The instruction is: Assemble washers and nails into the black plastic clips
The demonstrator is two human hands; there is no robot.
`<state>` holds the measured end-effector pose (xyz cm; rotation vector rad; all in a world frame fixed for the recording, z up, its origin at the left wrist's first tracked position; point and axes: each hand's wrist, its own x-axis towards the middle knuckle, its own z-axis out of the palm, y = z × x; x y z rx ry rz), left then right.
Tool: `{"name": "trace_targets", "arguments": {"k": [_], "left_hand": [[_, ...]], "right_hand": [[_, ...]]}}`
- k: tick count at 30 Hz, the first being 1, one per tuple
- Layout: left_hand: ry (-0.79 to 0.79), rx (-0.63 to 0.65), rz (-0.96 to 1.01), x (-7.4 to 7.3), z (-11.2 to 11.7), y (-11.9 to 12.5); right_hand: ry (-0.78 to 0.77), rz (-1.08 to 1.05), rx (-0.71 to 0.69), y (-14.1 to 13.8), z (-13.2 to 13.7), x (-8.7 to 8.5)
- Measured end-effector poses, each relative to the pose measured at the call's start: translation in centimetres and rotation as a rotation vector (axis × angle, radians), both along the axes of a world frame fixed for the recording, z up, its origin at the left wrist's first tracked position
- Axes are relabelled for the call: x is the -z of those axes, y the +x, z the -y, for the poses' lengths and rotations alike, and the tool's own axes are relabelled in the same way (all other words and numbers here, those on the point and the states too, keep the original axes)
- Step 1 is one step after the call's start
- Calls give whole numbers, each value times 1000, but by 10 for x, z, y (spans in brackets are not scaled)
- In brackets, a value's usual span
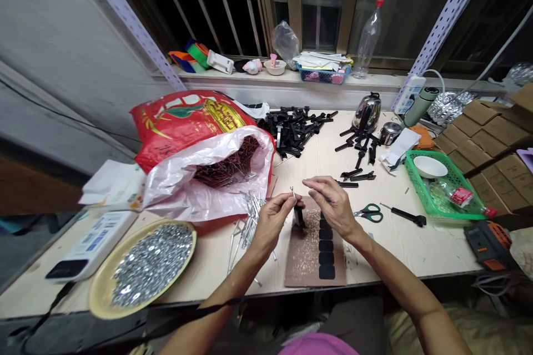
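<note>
My left hand (pixel 271 219) pinches a thin metal rod (pixel 292 192) between thumb and fingers; its small knobbed top sticks up above the fingertips. Just below it stands a black plastic part (pixel 298 218), partly hidden by the hand. My right hand (pixel 334 208) hovers close by on the right, fingers stretched toward the rod, thumb apart, with nothing visible in them. Under both hands lies a brown board (pixel 306 260) with a row of black rounded pads (pixel 327 257). Left of the board is a loose pile of long metal rods (pixel 250 224).
A yellow bowl of small silvery pieces (pixel 152 263) and a red sack of reddish rods (pixel 187 122) stand left. Black plastic parts (pixel 293 127) are heaped behind. Scissors (pixel 370 213), a screwdriver-like tool (pixel 406 215), a green basket (pixel 441 208) and a power tool (pixel 491 244) lie right.
</note>
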<state>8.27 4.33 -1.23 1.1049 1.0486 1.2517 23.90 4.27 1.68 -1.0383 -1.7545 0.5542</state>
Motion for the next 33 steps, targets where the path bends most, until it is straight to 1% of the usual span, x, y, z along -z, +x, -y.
{"name": "trace_targets", "arguments": {"k": [3, 6, 10, 12, 16, 18, 24, 27, 31, 33], "left_hand": [[-3, 66, 60, -4, 3, 7], [-3, 111, 78, -6, 5, 10], [-61, 157, 54, -6, 7, 7], [-62, 168, 31, -7, 8, 5], [-25, 205, 3, -10, 8, 2], [-26, 225, 19, -11, 8, 2], [-87, 263, 73, -10, 5, 2], [-86, 272, 67, -9, 6, 2], [-85, 269, 68, -9, 7, 2], [-73, 263, 57, -9, 8, 3]], "right_hand": [[39, 103, -49, 2, -6, -10], [20, 140, -74, 3, -8, -11], [-44, 119, -117, 8, -9, -10], [-25, 189, -96, 11, -10, -9], [85, 391, -12, 16, -10, -5], [105, 431, -4, 17, -10, -3], [78, 366, -31, 18, -8, -2], [36, 286, -33, 17, -7, -4], [-8, 157, -99, 13, -7, -7], [-33, 129, -110, 11, -7, -7]]}}
